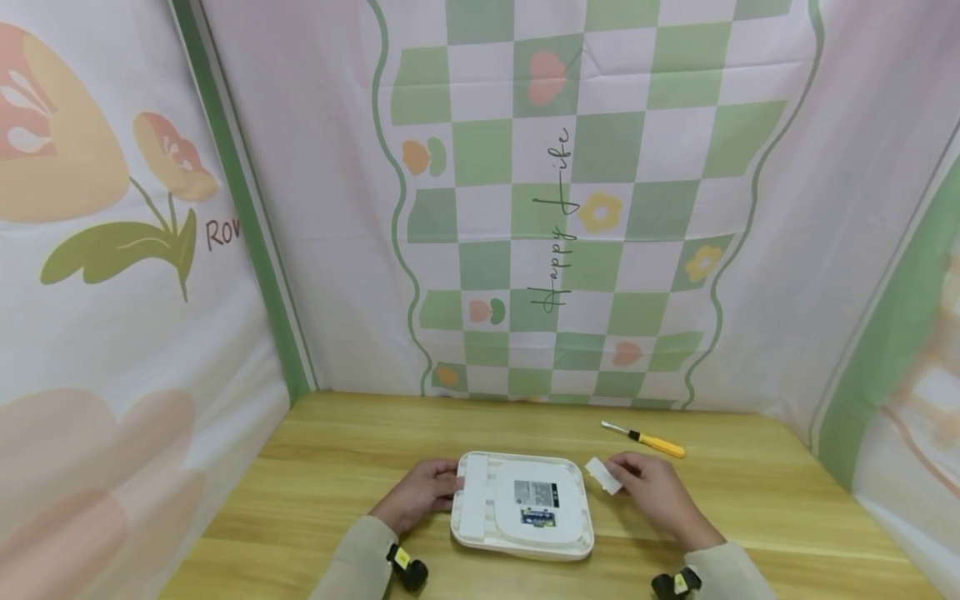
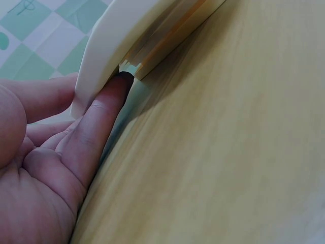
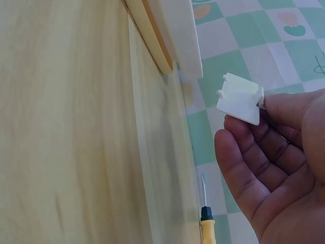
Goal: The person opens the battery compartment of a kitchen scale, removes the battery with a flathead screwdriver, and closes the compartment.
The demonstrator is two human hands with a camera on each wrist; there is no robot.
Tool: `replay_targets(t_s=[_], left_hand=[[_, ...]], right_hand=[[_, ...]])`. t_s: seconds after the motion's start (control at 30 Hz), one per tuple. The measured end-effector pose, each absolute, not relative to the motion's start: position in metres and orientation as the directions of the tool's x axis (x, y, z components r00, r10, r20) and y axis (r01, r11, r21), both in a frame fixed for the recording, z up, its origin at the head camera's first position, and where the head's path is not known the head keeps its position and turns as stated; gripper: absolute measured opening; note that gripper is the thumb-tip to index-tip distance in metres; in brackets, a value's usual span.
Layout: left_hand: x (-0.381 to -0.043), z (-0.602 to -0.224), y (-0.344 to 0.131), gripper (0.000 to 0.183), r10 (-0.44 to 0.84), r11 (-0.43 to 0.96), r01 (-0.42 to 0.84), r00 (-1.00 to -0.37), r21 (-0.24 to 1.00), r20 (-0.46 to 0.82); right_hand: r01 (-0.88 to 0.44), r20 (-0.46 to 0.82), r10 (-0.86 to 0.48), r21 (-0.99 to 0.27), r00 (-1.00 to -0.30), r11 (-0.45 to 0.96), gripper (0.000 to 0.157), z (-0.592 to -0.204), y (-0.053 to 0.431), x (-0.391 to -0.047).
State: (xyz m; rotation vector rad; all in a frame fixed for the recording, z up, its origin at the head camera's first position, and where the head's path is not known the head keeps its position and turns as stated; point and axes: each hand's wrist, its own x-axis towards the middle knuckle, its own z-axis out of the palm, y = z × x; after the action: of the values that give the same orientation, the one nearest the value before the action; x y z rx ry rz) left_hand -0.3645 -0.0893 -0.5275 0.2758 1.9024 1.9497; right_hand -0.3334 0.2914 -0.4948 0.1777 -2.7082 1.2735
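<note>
A white square device with rounded corners (image 1: 546,546), resembling a small scale, lies underside up on the table. Its underside shows a grey printed label (image 1: 534,493) and a battery compartment (image 1: 538,518) with dark batteries visible in it. My left hand (image 1: 422,492) pinches the device's left edge; in the left wrist view the thumb is on one face and a finger (image 2: 101,119) reaches under the rim. To the right of the device, my right hand (image 1: 651,487) pinches a small white battery cover (image 3: 239,99) with little tabs, held apart from the device.
A screwdriver (image 1: 656,443) with a yellow and black handle lies behind the right hand, its tip pointing left. The wooden table (image 1: 337,450) is enclosed by printed cloth walls (image 1: 495,208) at the back and sides.
</note>
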Motion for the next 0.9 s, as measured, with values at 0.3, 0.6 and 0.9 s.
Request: replay_targets(t_s=[0.3,0.6,0.9], left_hand=[[-0.366,-0.529,-0.089,0.043,0.407,0.018,-0.141,-0.903,0.99,-0.136],[-0.368,-0.532,-0.091,0.042,0.414,0.013,-0.139,-0.901,0.99,-0.132],[-0.369,-0.533,-0.091,0.043,0.412,0.005,-0.139,-0.902,0.99,-0.129]], right_hand=[[-0.167,0.187,-0.039,-0.745,-0.982,0.646,0.017,-0.499,0.3,-0.336],[-0.144,0.166,-0.026,-0.751,-0.986,0.644,0.021,-0.499,0.307,-0.336],[-0.112,0.148,-0.001,-0.74,-0.989,0.663,0.021,-0.501,0.314,-0.338]])
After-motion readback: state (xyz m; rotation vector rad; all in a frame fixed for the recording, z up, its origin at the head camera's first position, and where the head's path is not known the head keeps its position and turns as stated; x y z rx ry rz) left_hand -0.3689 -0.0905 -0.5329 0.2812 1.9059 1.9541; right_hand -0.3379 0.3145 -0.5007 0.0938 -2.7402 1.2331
